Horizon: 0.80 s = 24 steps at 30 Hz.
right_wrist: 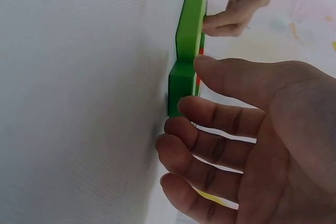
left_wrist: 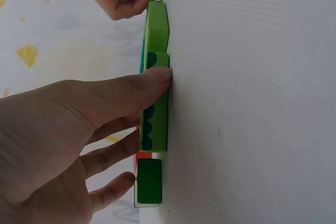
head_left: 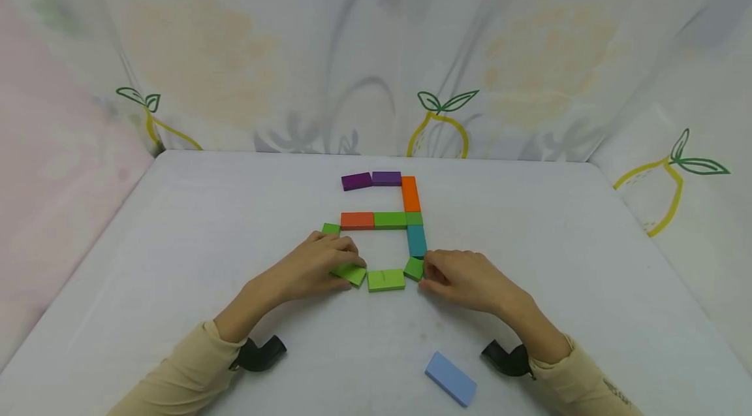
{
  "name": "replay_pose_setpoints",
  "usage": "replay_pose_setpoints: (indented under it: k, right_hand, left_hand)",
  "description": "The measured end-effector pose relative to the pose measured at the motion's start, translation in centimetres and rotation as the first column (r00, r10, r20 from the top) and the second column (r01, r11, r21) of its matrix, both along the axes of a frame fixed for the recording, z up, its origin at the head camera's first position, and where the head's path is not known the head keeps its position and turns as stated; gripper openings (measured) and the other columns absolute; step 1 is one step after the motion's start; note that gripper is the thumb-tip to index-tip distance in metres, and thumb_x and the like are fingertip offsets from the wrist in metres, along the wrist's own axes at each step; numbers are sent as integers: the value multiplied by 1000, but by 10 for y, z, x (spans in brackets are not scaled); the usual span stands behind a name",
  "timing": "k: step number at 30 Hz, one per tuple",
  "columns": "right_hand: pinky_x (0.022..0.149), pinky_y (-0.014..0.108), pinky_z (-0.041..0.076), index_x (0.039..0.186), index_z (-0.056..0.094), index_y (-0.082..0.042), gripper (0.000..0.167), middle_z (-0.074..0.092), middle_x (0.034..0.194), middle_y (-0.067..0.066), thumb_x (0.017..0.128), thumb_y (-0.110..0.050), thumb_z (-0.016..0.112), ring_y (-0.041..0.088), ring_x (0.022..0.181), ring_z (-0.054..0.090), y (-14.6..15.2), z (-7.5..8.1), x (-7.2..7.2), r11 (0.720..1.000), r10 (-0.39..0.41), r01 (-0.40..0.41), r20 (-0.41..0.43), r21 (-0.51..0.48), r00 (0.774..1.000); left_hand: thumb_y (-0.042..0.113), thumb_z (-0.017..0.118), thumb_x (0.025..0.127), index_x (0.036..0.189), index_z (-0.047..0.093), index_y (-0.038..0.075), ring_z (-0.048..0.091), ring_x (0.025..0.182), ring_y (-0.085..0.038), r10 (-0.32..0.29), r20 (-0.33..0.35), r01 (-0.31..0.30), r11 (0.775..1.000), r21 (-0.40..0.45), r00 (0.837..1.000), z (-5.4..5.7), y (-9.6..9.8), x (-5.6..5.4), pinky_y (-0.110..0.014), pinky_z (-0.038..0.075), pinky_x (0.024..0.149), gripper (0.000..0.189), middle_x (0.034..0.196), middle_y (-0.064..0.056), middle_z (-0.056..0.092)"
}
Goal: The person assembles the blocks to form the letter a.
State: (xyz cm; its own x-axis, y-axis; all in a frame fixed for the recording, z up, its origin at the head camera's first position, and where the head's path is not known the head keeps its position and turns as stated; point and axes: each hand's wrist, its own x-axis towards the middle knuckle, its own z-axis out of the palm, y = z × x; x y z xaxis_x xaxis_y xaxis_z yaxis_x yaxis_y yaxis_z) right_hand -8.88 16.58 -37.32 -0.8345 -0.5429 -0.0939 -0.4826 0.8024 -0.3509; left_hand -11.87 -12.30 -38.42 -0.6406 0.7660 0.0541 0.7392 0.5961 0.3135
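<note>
In the head view, my left hand (head_left: 317, 266) pinches a light green block (head_left: 350, 274). Its thumb presses the block's near side (left_wrist: 156, 103) in the left wrist view, with the fingers on the far side. My right hand (head_left: 470, 279) holds a small green block (head_left: 414, 268) at its right edge, between thumb and index finger; its other fingers curl loosely. Between the hands lies another light green block (head_left: 386, 280). A green block (head_left: 331, 228) shows just beyond the left fingers.
Beyond the hands, a red-orange block (head_left: 357, 221), a green block (head_left: 390, 220), a small green block (head_left: 414, 219) and a teal block (head_left: 416, 241) join up. Further back are an orange block (head_left: 411, 194) and two purple blocks (head_left: 386, 179). A blue block (head_left: 451, 379) lies nearer.
</note>
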Motion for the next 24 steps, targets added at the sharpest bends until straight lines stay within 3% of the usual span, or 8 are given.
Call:
replay_pose_setpoints:
  k: [6, 10, 13, 18, 24]
  right_hand:
    - [52, 17, 34, 82, 53, -22, 17, 44, 65, -13, 88, -33, 65, 2, 58, 41, -1, 2, 1, 1000, 19, -19, 12, 5, 1000]
    - [52, 17, 34, 82, 54, -21, 17, 44, 66, -13, 88, -31, 65, 1, 58, 41, 0, 3, 1, 999, 36, -36, 1, 1, 999]
    - [52, 17, 33, 82, 53, -20, 17, 44, 65, -13, 88, -30, 66, 1, 58, 40, 1, 4, 2, 999, 52, -52, 8, -6, 999]
    - [53, 17, 32, 82, 54, -21, 14, 43, 64, -13, 89, -29, 64, 0, 58, 40, 4, 6, 3, 997, 80, -80, 86, -2, 993]
    - [55, 18, 35, 79, 55, -23, 16, 46, 62, -14, 89, -30, 64, 0, 58, 41, 4, 10, 5, 990, 138, -143, 204, 12, 969]
  left_hand:
    - [30, 78, 77, 118, 66, 21, 52, 109, -15, 46, 12, -47, 997, 57, 999, 5, -7, -7, -42, 40, 92, 43, 115, 4, 59]
    - [22, 78, 77, 123, 62, 15, 53, 109, -20, 113, 6, -113, 989, 95, 994, 12, -23, -14, -45, 42, 90, 50, 120, -2, 58]
    - [17, 77, 78, 128, 58, 12, 54, 114, -25, 148, 13, -148, 987, 69, 989, 14, -34, -19, -48, 44, 92, 54, 125, -7, 58]
    - [15, 73, 82, 133, 53, 8, 51, 124, -33, 144, 66, -147, 988, 41, 987, 9, -39, -25, -54, 42, 99, 56, 135, -13, 54]
    - [16, 71, 83, 133, 54, 10, 53, 122, -32, 138, 80, -142, 989, 43, 987, 3, -39, -27, -51, 43, 99, 53, 133, -13, 55]
